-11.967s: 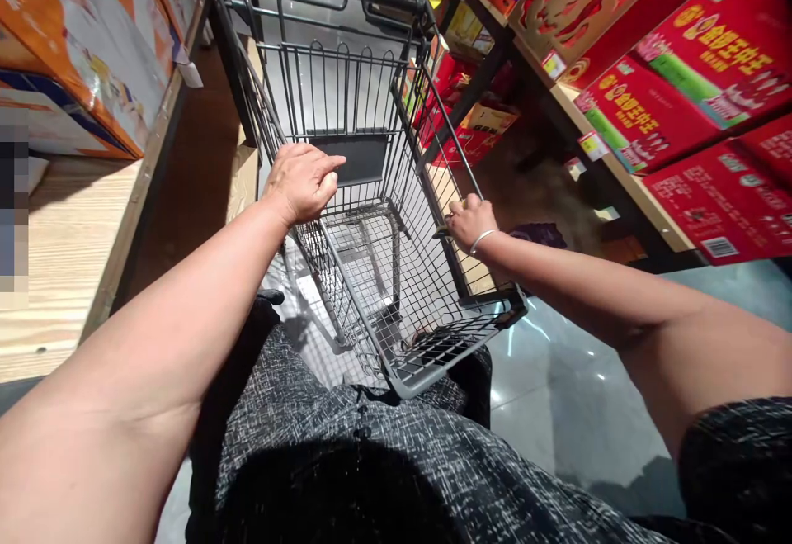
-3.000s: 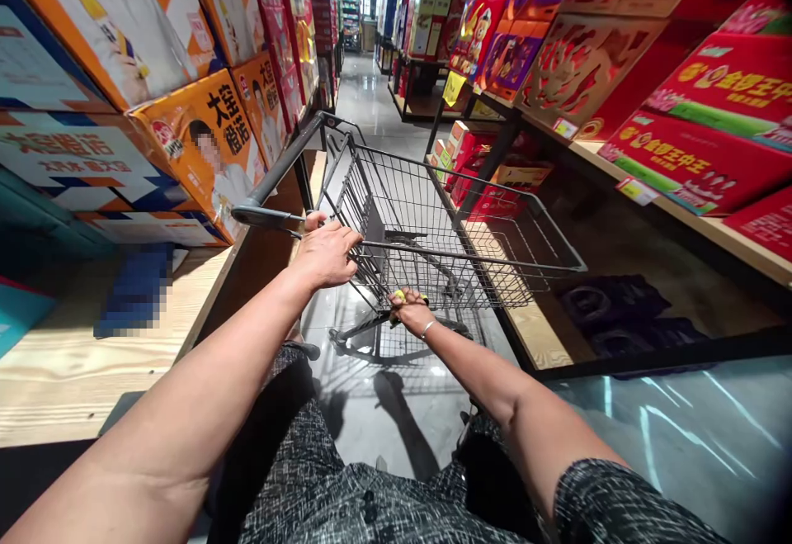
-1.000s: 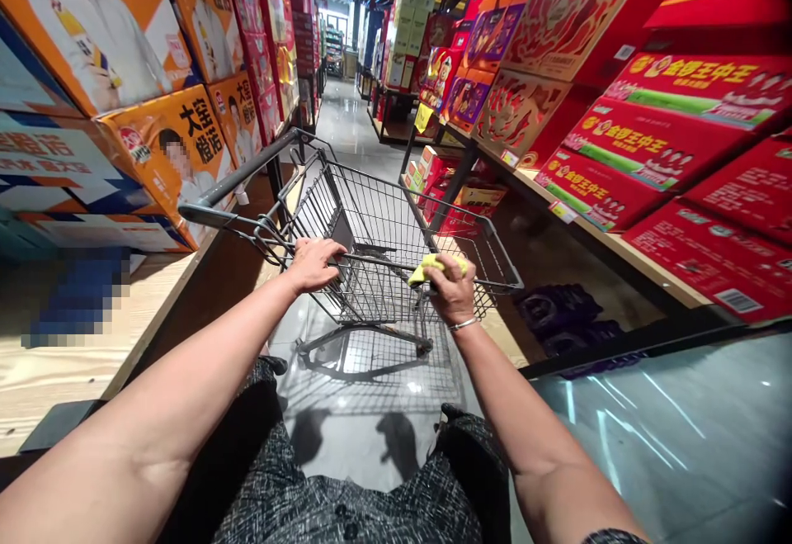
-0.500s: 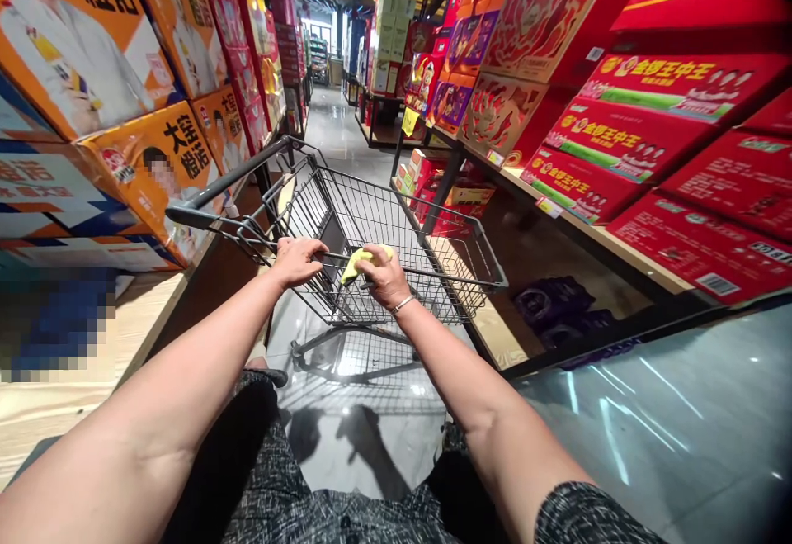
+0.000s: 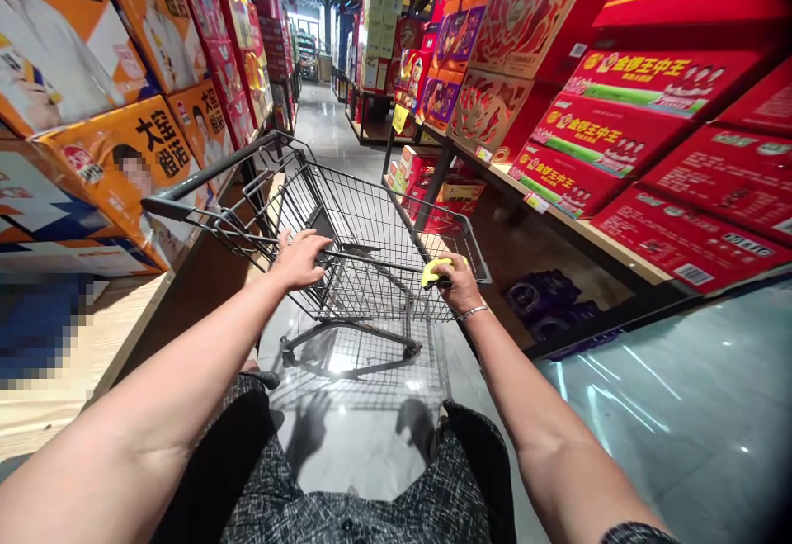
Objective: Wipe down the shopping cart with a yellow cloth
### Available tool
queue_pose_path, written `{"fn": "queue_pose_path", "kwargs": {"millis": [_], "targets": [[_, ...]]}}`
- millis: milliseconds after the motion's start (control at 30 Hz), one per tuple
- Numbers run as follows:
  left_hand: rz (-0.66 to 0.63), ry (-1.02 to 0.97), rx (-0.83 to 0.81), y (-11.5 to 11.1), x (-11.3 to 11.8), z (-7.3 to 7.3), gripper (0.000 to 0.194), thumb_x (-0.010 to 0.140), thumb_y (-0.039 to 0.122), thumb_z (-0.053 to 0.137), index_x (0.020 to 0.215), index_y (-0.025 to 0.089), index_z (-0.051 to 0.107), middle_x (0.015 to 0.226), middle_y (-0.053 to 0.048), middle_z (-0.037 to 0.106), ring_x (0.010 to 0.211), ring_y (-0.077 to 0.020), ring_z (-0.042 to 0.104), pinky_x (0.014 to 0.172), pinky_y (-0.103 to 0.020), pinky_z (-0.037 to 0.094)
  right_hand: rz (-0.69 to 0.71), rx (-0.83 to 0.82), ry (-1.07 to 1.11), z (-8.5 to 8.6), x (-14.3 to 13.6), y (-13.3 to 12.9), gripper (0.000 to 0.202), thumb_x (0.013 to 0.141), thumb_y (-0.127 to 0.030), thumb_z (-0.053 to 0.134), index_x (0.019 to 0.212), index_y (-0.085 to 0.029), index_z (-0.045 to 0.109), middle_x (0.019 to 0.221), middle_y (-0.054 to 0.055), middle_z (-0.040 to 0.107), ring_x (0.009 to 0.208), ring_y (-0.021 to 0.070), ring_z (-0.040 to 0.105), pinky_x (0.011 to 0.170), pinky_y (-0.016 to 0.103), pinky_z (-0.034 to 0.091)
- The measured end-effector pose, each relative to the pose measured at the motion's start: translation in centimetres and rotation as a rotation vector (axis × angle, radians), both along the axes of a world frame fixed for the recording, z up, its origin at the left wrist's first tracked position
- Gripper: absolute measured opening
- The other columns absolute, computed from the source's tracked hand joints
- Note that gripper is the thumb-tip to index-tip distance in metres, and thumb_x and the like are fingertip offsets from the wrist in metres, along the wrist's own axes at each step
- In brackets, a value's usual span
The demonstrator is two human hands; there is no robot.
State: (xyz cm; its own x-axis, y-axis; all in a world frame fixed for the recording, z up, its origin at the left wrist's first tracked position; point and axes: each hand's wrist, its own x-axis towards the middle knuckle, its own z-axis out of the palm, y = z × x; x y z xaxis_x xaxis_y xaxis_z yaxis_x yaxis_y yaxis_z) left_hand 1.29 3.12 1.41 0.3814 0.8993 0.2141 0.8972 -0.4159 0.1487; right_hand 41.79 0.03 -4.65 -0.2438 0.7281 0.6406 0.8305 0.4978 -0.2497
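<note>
A grey wire shopping cart (image 5: 365, 234) stands sideways in front of me, its handle to the left. My left hand (image 5: 301, 258) holds the near top rim, its fingers reaching over the bar and the thumb on the near side. Further right along that same rim, my right hand (image 5: 459, 284) grips a yellow cloth (image 5: 435, 272), bunched around the bar near the cart's front end. The palm hides part of the cloth. No goods show in the cart's basket.
Orange drink cartons (image 5: 117, 164) are stacked on a wooden shelf at left. Red boxes (image 5: 624, 139) fill the shelf at right, with purple packs (image 5: 548, 300) underneath. A tiled aisle (image 5: 327, 115) runs away beyond the cart.
My right hand has slid the yellow cloth rightward along the rim, from near the middle towards the cart's front end. My left hand stays on the rim. The view has shifted slightly.
</note>
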Motion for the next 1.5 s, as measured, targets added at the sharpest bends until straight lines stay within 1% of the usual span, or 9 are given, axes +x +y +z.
{"fn": "queue_pose_path", "kwargs": {"millis": [167,333,433,600,700,833,1067,1300,1500], "targets": [[-0.236,0.022,-0.072,-1.3,6.7,-0.7,0.068,0.075,0.026,0.056,0.143,0.024,0.048,0.144,-0.010,0.055,0.136,-0.0262,0.045,0.119,-0.053,0.010,0.041,-0.031,-0.018,0.7,-7.2,0.7,0.029,0.073,-0.011,0.059,0.096,-0.024,0.071,0.127,0.008,0.058,0.113,0.0252,0.054,0.097,0.044,0.047],[-0.243,-0.027,-0.025,-1.3,8.7,-1.4,0.058,0.072,0.025,0.060,0.130,0.022,0.058,0.124,-0.010,0.064,0.119,-0.0288,0.054,0.111,-0.049,0.025,0.129,-0.006,-0.068,1.6,-12.6,1.5,0.025,0.080,-0.012,0.058,0.098,-0.024,0.072,0.128,0.008,0.057,0.116,0.0231,0.052,0.104,0.042,0.042],[-0.239,-0.075,-0.045,-0.7,8.5,-1.5,0.053,0.072,0.024,0.057,0.125,0.024,0.061,0.116,-0.006,0.066,0.114,-0.0271,0.056,0.107,-0.047,0.027,0.172,-0.012,-0.066,1.4,-10.1,1.6,0.026,0.079,-0.011,0.058,0.097,-0.024,0.072,0.128,0.007,0.056,0.116,0.0224,0.052,0.102,0.041,0.044],[-0.198,-0.144,-0.109,-0.1,8.7,-1.4,0.045,0.072,0.026,0.057,0.117,0.028,0.064,0.109,-0.002,0.070,0.111,-0.0256,0.057,0.103,-0.046,0.027,0.074,-0.049,-0.025,0.3,0.3,0.5,0.026,0.072,-0.014,0.058,0.093,-0.024,0.070,0.123,0.007,0.058,0.111,0.0235,0.056,0.096,0.045,0.049],[-0.180,-0.162,-0.125,-0.3,8.9,-1.3,0.042,0.072,0.026,0.057,0.113,0.029,0.065,0.107,-0.001,0.072,0.109,-0.0256,0.057,0.102,-0.046,0.027,-0.004,-0.050,-0.004,-0.1,4.5,-0.7,0.021,0.071,-0.018,0.058,0.089,-0.023,0.069,0.117,0.008,0.059,0.106,0.0240,0.058,0.091,0.044,0.051],[-0.171,-0.177,-0.174,-1.4,8.7,-0.8,0.037,0.075,0.028,0.056,0.111,0.028,0.066,0.110,-0.001,0.072,0.112,-0.0250,0.058,0.102,-0.046,0.025,-0.048,0.024,0.032,-0.6,5.1,-3.1,0.016,0.076,-0.020,0.057,0.087,-0.022,0.069,0.114,0.009,0.058,0.105,0.0245,0.058,0.091,0.044,0.051],[-0.159,-0.229,-0.198,-4.2,8.5,-0.3,0.026,0.091,0.041,0.052,0.104,0.027,0.070,0.109,-0.002,0.074,0.107,-0.0250,0.059,0.098,-0.047,0.025,-0.077,0.114,0.019,-1.7,0.8,-8.5,0.021,0.083,-0.017,0.060,0.099,-0.027,0.070,0.126,0.008,0.055,0.117,0.0271,0.051,0.100,0.047,0.046],[-0.088,-0.293,-0.173,-5.3,8.3,-0.7,0.027,0.091,0.051,0.059,0.089,0.029,0.075,0.094,0.000,0.077,0.094,-0.0222,0.061,0.094,-0.045,0.027,0.063,-0.123,-0.132,-5.9,-7.6,-9.2,0.028,0.089,-0.024,0.064,0.110,-0.042,0.070,0.119,0.002,0.064,0.126,0.0303,0.044,0.108,0.053,0.033],[-0.075,-0.300,-0.152,-4.8,7.1,-1.3,0.030,0.088,0.055,0.063,0.083,0.028,0.075,0.085,0.001,0.075,0.090,-0.0211,0.060,0.095,-0.044,0.026,0.179,-0.394,-0.392,-12.3,-7.9,-11.8,0.017,0.086,-0.022,0.067,0.096,-0.035,0.073,0.119,-0.003,0.067,0.118,0.0238,0.052,0.099,0.040,0.041]]}}
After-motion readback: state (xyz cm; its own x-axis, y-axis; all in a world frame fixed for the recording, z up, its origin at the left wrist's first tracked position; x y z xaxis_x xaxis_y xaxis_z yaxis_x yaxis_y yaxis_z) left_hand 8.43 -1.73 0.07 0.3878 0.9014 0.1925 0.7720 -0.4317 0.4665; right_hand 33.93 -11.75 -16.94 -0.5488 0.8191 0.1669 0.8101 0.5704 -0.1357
